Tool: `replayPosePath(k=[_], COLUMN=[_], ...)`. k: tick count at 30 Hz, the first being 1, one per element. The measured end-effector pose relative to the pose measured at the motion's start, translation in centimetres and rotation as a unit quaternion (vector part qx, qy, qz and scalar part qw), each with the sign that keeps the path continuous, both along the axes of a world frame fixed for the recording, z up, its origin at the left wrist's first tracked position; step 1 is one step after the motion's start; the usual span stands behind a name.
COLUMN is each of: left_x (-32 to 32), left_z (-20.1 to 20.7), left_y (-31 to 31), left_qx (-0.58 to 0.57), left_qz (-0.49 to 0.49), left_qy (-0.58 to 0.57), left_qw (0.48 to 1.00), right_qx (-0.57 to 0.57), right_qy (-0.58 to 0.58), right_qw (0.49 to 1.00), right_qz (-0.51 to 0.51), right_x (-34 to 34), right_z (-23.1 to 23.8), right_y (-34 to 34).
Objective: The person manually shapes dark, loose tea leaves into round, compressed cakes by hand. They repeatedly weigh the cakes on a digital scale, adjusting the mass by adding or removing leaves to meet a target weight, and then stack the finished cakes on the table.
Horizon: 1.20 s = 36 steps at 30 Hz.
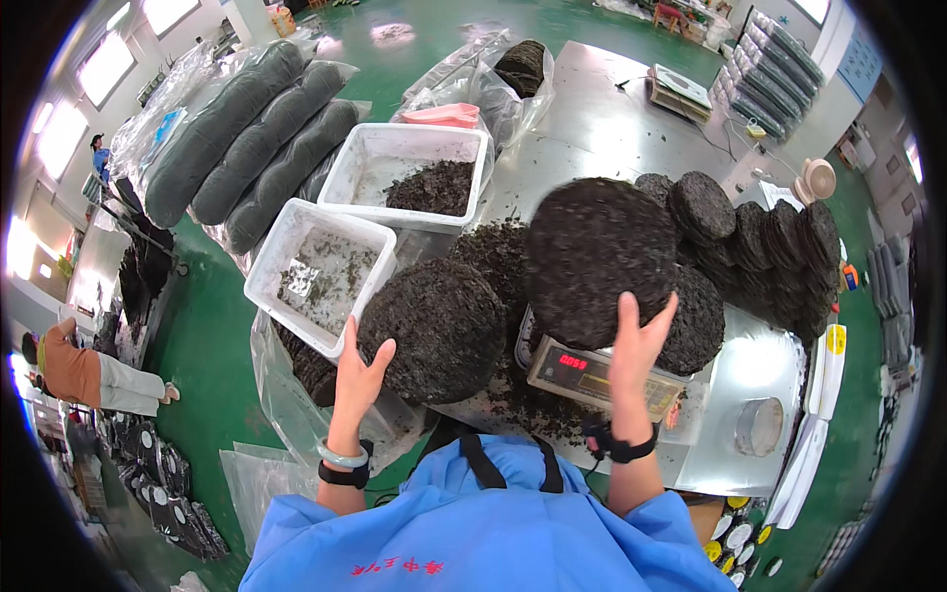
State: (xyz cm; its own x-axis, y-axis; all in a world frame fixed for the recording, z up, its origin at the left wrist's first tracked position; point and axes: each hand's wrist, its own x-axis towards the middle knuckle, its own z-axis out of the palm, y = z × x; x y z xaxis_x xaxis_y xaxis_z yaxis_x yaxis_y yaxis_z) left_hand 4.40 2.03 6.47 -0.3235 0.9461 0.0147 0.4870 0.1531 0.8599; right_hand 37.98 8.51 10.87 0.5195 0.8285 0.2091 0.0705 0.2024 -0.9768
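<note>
**Two hands, two discs of dried seaweed over a digital scale**

The left hand, at 7 o'clock, lies with fingers spread against the edge of one dark round disc, steadying it upright. The right hand, at 5 o'clock, grips a second, larger disc from below, tilted above the digital scale. At 11 o'clock stand two white trays holding loose fragments; at 2 o'clock, stacked discs lie on the steel table.
</note>
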Motion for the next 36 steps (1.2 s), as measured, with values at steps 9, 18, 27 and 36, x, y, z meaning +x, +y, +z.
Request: replayPosePath(k=[9,18,27,36], left_x=[1.7,1.8,5.2,7.6], left_z=[-0.2,6.8,3.8,4.1], left_y=[0.3,0.0,3.5,4.3], left_qx=[0.091,0.018,0.073,0.032], left_qz=[0.03,-0.078,-0.02,-0.117], left_qy=[0.101,-0.348,-0.365,-0.413], left_qw=[0.99,0.934,0.928,0.903], right_qx=[0.073,0.05,-0.043,-0.035], right_qy=[-0.368,-0.505,0.068,0.158], right_qw=[0.896,0.803,0.96,0.956], right_qz=[0.236,0.313,0.267,0.243], right_x=[-5.5,-13.3,-10.1,-5.6], right_z=[-1.7,-1.2,2.3,-0.8], right_y=[-2.1,-5.5,-3.5,-1.2])
